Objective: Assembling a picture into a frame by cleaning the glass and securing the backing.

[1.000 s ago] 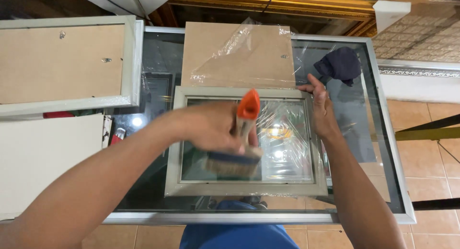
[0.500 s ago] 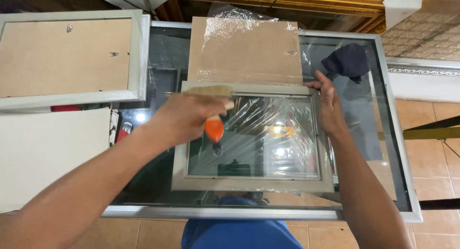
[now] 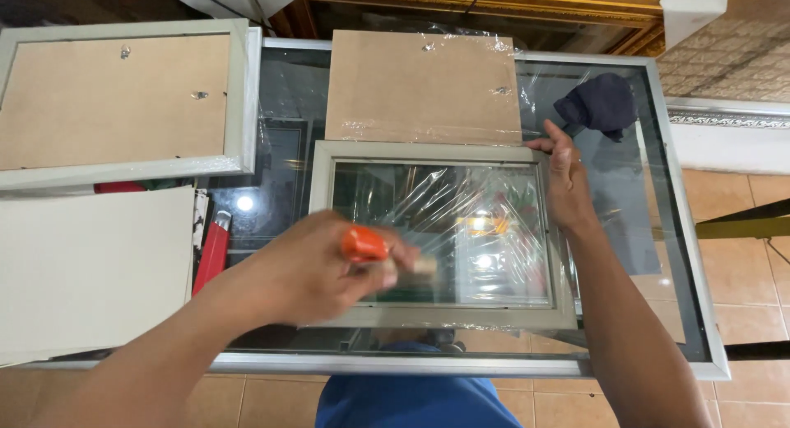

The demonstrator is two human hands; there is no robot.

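Head view shows a glass table (image 3: 683, 255) with a grey picture frame (image 3: 440, 317) lying flat in its middle. Brush gently, keeping the frame still. Right hand (image 3: 568, 181) rests open on the frame's far right corner. Left hand (image 3: 309, 272) is closed around an orange-handled brush (image 3: 370, 247) over the frame's near left; its bristles are blurry.
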